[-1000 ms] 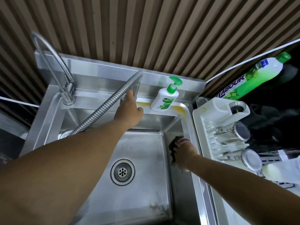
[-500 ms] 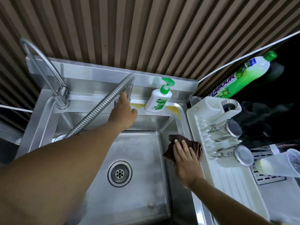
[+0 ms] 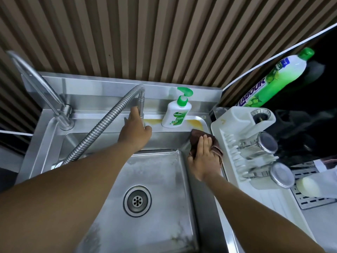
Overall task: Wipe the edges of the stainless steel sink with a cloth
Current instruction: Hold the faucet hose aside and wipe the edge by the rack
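Cloth [image 3: 196, 136], brown: on sink [image 3: 158, 172] rim, right rear corner, pressed under right hand [image 3: 204, 157], fingers flat and straight. Left hand [image 3: 135, 133]: curled round hose nozzle [image 3: 141, 105] at back ledge, apart from cloth.

1. One camera sits on the person's head, above the near edge of the sink [image 3: 160, 179], facing forward and steeply down into it.
2. It is close: the left forearm [image 3: 73, 189] and right forearm [image 3: 255, 207] enter from the bottom edge, and the drain [image 3: 137, 200] lies near mid-frame.
3. The wide lens bends straight lines and takes in the spray hose [image 3: 102, 128] at the sink's back, the slatted wall [image 3: 145, 33] behind the sink and the drying rack [image 3: 235, 117] to its right.
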`<state>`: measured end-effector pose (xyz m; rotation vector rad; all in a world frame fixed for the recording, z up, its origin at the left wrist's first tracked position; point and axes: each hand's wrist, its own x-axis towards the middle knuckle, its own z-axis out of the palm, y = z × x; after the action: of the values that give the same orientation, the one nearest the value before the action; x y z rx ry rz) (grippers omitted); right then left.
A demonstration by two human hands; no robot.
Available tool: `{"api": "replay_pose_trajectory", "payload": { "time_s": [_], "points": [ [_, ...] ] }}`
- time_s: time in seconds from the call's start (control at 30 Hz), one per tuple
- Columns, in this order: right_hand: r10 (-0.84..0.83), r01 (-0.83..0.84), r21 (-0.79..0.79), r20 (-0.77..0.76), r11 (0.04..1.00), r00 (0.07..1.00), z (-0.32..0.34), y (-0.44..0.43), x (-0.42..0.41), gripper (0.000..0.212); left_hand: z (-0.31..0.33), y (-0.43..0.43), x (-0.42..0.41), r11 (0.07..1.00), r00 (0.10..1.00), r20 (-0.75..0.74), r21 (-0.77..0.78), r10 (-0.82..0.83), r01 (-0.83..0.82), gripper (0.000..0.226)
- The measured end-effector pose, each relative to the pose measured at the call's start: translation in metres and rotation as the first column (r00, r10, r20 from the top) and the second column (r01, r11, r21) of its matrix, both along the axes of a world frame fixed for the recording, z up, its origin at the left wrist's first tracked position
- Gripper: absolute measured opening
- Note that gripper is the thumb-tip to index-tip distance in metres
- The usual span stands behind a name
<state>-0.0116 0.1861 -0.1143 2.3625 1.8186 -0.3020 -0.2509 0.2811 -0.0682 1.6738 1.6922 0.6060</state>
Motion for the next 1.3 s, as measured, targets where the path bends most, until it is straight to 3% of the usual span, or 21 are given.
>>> {"api": "replay_pose_trajectory", "payload": {
  "time_s": [0.2, 0.37, 0.53, 1.03, 1.2, 1.3],
  "points": [
    [0.018, -0.019, -0.012, -0.043, 1.000, 0.999, 0.002, 0.006, 0.002, 0.084, 0.000, 0.000, -0.001, 1.000, 1.000, 0.007, -0.011, -0.011, 0.011, 0.040],
    [0.000, -0.001, -0.033, -0.037, 0.999, 0.999, -0.003, -0.053, 0.000, 0.098, 0.001, 0.000, -0.002, 0.999, 1.000, 0.026, -0.029, -0.015, 0.016, 0.038],
    [-0.028, 0.027, -0.049, -0.020, 0.998, 0.999, -0.002, -0.088, 0.000, 0.099, 0.001, 0.001, -0.003, 0.999, 0.999, 0.031, -0.029, -0.019, 0.020, 0.041],
    [-0.025, 0.023, -0.044, -0.042, 0.999, 0.999, 0.005, 0.015, -0.001, 0.091, -0.009, 0.002, -0.002, 1.000, 0.999, 0.047, 0.015, 0.000, -0.001, 0.042],
    [-0.001, -0.002, -0.089, -0.038, 0.996, 0.999, 0.009, 0.011, 0.002, 0.094, -0.008, 0.003, -0.003, 1.000, 1.000, 0.024, -0.028, -0.009, 0.010, 0.047],
    [0.004, -0.001, -0.064, 0.040, 0.998, 0.999, 0.015, -0.006, -0.003, 0.098, -0.002, 0.004, -0.004, 0.997, 0.999, 0.039, -0.073, -0.015, 0.018, 0.048]
  ]
}}
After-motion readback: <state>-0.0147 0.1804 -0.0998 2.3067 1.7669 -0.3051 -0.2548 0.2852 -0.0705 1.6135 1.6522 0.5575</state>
